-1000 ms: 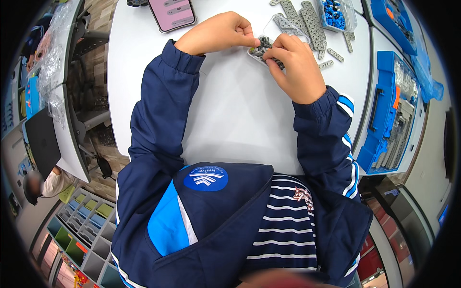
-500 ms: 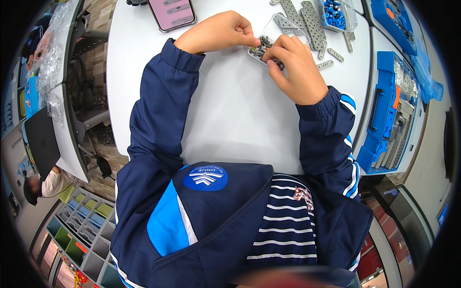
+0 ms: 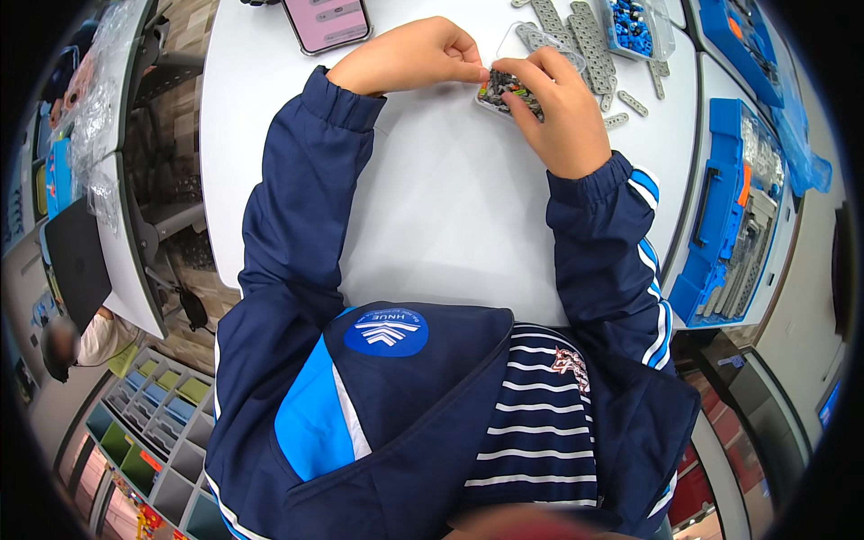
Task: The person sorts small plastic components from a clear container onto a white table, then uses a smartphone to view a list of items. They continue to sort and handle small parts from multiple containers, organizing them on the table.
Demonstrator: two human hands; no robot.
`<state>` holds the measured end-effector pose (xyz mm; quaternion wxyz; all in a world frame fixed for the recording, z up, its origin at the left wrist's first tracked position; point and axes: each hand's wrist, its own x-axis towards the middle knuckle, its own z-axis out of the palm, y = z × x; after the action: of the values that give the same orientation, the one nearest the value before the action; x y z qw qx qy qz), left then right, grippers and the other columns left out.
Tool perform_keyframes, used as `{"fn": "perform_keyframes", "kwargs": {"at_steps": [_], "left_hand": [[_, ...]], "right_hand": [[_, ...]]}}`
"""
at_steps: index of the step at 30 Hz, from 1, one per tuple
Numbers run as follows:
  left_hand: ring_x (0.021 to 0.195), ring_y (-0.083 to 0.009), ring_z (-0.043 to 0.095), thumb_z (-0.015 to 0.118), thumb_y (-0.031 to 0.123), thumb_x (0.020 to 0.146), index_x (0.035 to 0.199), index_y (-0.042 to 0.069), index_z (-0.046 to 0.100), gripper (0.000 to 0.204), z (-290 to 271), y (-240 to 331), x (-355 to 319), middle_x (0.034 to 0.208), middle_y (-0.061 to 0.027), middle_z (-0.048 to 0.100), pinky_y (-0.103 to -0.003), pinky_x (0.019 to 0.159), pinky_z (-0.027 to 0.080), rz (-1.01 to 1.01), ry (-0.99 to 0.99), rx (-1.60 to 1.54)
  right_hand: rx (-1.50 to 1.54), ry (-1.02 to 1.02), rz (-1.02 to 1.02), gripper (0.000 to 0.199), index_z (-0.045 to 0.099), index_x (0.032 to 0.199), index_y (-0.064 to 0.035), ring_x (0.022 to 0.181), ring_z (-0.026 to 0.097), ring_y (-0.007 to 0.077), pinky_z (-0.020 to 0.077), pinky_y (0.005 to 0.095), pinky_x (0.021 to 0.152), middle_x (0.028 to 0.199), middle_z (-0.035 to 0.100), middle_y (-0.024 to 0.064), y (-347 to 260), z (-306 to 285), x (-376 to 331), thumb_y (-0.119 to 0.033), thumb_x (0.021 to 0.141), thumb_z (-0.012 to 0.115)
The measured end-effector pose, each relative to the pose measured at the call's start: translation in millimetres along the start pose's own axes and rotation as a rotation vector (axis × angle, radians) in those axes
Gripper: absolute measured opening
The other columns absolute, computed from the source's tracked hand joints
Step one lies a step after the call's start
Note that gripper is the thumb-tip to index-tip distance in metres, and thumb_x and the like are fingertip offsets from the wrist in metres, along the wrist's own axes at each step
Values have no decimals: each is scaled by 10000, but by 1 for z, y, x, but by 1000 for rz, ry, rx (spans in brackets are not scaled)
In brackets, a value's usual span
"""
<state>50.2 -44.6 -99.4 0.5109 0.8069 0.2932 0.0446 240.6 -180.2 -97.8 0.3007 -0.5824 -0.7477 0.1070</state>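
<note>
A small clear plastic box (image 3: 497, 105) of grey, black and a few green and orange little parts sits on the white table (image 3: 432, 189). My left hand (image 3: 414, 56) is closed in a pinch at the box's left corner; whether a small part is also between those fingertips does not show. From the right, my right hand (image 3: 565, 117) reaches over the box, thumb down among the parts and index finger apart from it at the far side. Its other fingers are partly hidden. Behind the box, its clear raised lid (image 3: 517, 36) shows.
Grey perforated beams (image 3: 589, 45) lie beyond my right hand, beside a clear box of blue connectors (image 3: 630, 27). A phone (image 3: 326, 25) lies at the far left. An opened blue case (image 3: 706, 216) stands on the right. A person (image 3: 97, 337) sits at another table, left.
My right hand has shifted slightly, its thumb and index finger now farther apart over the box. The box has moved a little to the right; my left hand stays at its corner.
</note>
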Motion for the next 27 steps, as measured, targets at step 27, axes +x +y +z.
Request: {"fn": "perform_keyframes", "kwargs": {"at_steps": [27], "left_hand": [[672, -46, 466, 703, 294, 961, 909, 60, 745, 243, -4, 11, -3, 704, 55, 598, -247, 631, 368, -42, -79, 40]], "right_hand": [[10, -22, -51, 173, 689, 1006, -49, 858, 597, 266, 490, 356, 744, 908, 552, 78, 9, 5, 0, -18, 843, 738]]}}
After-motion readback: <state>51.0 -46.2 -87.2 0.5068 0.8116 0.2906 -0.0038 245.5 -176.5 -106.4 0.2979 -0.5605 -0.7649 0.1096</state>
